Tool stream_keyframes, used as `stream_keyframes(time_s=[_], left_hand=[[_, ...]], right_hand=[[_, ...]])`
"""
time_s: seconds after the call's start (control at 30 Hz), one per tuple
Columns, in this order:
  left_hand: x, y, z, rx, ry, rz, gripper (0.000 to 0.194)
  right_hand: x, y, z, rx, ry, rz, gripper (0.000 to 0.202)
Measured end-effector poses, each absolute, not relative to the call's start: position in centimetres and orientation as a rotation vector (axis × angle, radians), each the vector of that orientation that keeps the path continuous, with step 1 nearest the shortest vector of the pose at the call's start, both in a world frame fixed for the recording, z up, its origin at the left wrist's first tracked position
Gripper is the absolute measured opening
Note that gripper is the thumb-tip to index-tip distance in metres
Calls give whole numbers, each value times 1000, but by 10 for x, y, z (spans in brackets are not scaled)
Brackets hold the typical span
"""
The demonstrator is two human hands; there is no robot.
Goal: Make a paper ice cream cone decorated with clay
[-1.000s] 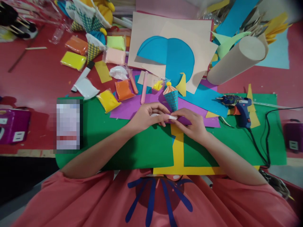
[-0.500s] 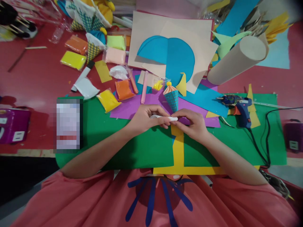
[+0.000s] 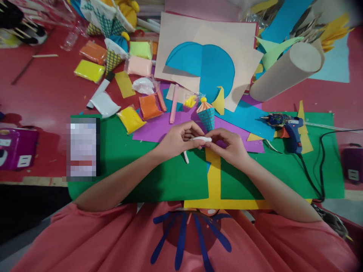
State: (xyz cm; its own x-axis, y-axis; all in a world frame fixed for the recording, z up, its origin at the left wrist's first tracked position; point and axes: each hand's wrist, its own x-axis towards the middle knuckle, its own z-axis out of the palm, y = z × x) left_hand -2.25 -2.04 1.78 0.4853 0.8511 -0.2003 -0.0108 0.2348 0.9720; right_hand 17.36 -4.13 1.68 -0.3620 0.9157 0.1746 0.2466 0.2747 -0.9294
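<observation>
A thin roll of white clay [image 3: 202, 139] is pinched between my two hands at the middle of the view. My left hand [image 3: 180, 139] is closed on its left part, and one end of the roll hangs down below the fingers. My right hand [image 3: 228, 144] holds the other end between thumb and fingertips. Just beyond the hands lies a small blue checked paper cone [image 3: 206, 118] with a peach top and a yellow ball.
A green sheet [image 3: 170, 177] lies under my forearms. On the right are a blue glue gun [image 3: 292, 132] with its cord and a beige paper roll [image 3: 286, 71]. Clay packets [image 3: 131, 119] and a marker [image 3: 100, 90] lie to the left, beside a phone [image 3: 83, 147].
The white roll now dangles below my left hand, where its end did not show before. Both hands have shifted slightly, and the whole view has moved a little.
</observation>
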Motion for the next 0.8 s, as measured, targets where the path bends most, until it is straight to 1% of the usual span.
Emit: stream_keyframes(time_s=[0.17,0.33,0.47,0.57,0.7,0.8], left_hand=[[-24,-22,16,1456,948,841,36],[-24,-26,14,1634,1037,887,41],[-24,-27,15,1654,1014,883,42],[-25,-27,14,1689,985,898,40],[-26,-27,13,1806,982,918,38],[-27,-29,13,1918,954,955,30]], right_hand=[[174,-42,14,-1025,-1747,1129,15],[175,-41,14,-1004,-1775,1057,20],[176,-40,16,-948,-1903,855,13],[177,-40,18,-943,-1942,779,9],[179,-41,19,-980,-1927,802,9],[179,-43,18,-993,-1912,844,10]])
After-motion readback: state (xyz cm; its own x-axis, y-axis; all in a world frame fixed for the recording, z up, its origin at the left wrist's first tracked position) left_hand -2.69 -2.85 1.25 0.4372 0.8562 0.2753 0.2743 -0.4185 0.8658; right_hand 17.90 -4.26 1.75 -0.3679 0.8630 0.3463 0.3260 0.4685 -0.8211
